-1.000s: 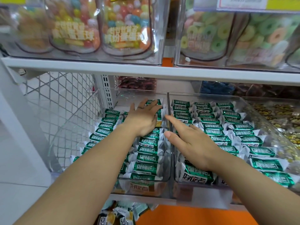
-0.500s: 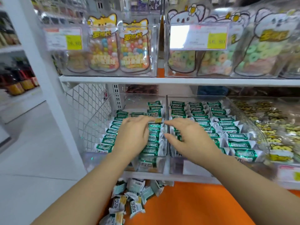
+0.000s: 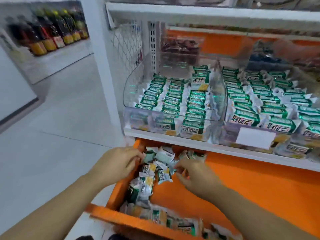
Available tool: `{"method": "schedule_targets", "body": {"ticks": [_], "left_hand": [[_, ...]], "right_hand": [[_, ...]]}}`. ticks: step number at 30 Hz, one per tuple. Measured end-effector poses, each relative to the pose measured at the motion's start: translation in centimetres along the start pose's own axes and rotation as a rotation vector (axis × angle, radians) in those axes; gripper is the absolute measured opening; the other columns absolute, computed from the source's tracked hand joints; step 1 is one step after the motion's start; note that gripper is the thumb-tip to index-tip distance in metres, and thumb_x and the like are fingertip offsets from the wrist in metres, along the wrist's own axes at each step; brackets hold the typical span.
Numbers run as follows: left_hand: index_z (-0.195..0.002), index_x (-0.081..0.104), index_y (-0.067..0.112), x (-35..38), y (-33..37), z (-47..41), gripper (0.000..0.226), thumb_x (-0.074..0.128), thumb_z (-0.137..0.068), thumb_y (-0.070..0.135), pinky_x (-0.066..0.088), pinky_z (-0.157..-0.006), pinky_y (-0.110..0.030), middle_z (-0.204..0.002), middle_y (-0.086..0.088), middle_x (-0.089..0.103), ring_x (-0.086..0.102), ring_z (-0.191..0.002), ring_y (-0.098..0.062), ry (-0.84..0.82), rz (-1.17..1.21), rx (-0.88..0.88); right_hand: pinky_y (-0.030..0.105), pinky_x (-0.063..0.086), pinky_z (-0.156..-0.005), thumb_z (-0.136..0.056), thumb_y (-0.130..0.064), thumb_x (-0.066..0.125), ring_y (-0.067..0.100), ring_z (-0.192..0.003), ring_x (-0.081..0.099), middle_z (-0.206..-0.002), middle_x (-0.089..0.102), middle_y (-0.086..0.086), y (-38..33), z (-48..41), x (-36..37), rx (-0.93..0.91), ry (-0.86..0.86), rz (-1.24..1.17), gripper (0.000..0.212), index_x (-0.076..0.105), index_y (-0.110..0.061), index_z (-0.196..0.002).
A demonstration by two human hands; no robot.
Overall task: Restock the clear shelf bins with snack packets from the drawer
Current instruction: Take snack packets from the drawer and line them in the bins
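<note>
My left hand and right hand curl among packets, back-left corner of the drawer; grip: I cannot tell. Overfull handfuls may spill.

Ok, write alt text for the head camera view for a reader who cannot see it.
A person's left hand and right hand reach into loose snack packets piled in an open orange drawer under a shelf. Above it, two clear shelf bins hold neat rows of green-and-white packets. Motion blur hides whether either hand grips anything.
</note>
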State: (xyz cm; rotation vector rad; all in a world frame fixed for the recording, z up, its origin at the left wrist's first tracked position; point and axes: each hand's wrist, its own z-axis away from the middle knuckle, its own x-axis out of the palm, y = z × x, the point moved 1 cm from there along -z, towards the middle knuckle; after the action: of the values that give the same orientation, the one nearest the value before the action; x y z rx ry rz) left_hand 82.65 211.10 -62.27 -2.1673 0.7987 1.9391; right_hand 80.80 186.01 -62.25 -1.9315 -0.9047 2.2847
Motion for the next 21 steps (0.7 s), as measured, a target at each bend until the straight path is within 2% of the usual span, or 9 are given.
{"method": "schedule_targets", "body": {"ticks": [2,6,8,10,13,15,17,21], "left_hand": [[-0.102,0.069,0.026,1.5,-1.2,0.2,0.023,0.060,-0.087,0.011,0.050,-0.071,-0.031,-0.100,0.010,0.070,0.066,-0.089,-0.017,0.006,0.054,-0.047],[-0.102,0.064,0.034,4.3,-4.0,0.5,0.029,0.043,-0.088,0.022,0.046,-0.067,-0.028,-0.095,0.019,0.062,0.058,-0.088,-0.014,0.026,0.106,-0.071],[-0.102,0.064,0.034,5.2,-4.8,0.6,0.033,0.036,-0.087,0.027,0.045,-0.068,-0.028,-0.092,0.024,0.056,0.052,-0.084,-0.010,0.052,0.167,-0.070],[-0.101,0.066,0.032,5.5,-4.9,0.4,0.033,0.039,-0.087,0.022,0.045,-0.071,-0.029,-0.090,0.028,0.050,0.046,-0.083,-0.005,0.088,0.220,-0.081],[-0.101,0.069,0.026,6.0,-5.0,0.5,0.031,0.049,-0.089,0.006,0.040,-0.074,-0.019,-0.089,0.028,0.048,0.043,-0.081,0.004,0.129,0.283,-0.106],[-0.100,0.070,0.024,6.3,-5.1,0.7,0.031,0.050,-0.088,0.004,0.033,-0.074,-0.010,-0.088,0.029,0.048,0.045,-0.083,0.010,0.154,0.317,-0.126],[-0.099,0.069,0.024,6.7,-5.0,0.8,0.031,0.047,-0.086,0.007,0.033,-0.075,-0.008,-0.088,0.028,0.049,0.044,-0.081,0.008,0.185,0.339,-0.132],[-0.099,0.068,0.026,7.2,-5.1,0.8,0.031,0.043,-0.086,0.013,0.036,-0.076,-0.013,-0.090,0.027,0.051,0.043,-0.084,0.003,0.209,0.365,-0.121]], "right_hand": [[0.024,0.045,-0.084,-0.096,-0.035,0.052,0.012,-0.104,0.056,-0.121,0.061,-0.003,0.4,-1.8,2.4,0.038,-0.128,0.030,0.033,0.057,-0.023,-0.125],[0.032,0.043,-0.099,-0.090,-0.042,0.060,0.020,-0.125,0.048,-0.144,0.043,0.002,0.8,-4.8,6.8,0.103,-0.356,-0.053,0.055,0.044,-0.023,-0.139],[0.031,0.040,-0.100,-0.088,-0.039,0.064,0.022,-0.128,0.042,-0.147,0.036,0.005,1.0,-6.5,8.8,0.095,-0.394,-0.057,0.062,0.039,-0.022,-0.141],[0.031,0.039,-0.102,-0.085,-0.035,0.068,0.025,-0.130,0.039,-0.148,0.032,0.009,1.4,-8.4,10.7,0.066,-0.414,-0.030,0.073,0.031,-0.019,-0.146],[0.042,0.024,-0.116,-0.080,-0.046,0.072,0.029,-0.146,0.011,-0.160,0.003,0.009,1.8,-11.2,13.2,0.063,-0.487,0.019,0.103,0.004,-0.024,-0.153],[0.048,0.018,-0.117,-0.075,-0.050,0.075,0.032,-0.147,-0.003,-0.160,-0.012,0.007,1.9,-12.6,14.1,0.081,-0.536,0.055,0.116,-0.008,-0.026,-0.152],[0.051,0.019,-0.116,-0.071,-0.052,0.078,0.034,-0.147,-0.003,-0.160,-0.012,0.007,1.9,-13.6,14.7,0.083,-0.581,0.105,0.124,-0.011,-0.023,-0.152],[0.051,0.028,-0.111,-0.066,-0.056,0.079,0.036,-0.145,0.006,-0.159,0.008,0.011,2.3,-14.5,15.5,0.095,-0.596,0.129,0.129,-0.010,-0.022,-0.152]]}}
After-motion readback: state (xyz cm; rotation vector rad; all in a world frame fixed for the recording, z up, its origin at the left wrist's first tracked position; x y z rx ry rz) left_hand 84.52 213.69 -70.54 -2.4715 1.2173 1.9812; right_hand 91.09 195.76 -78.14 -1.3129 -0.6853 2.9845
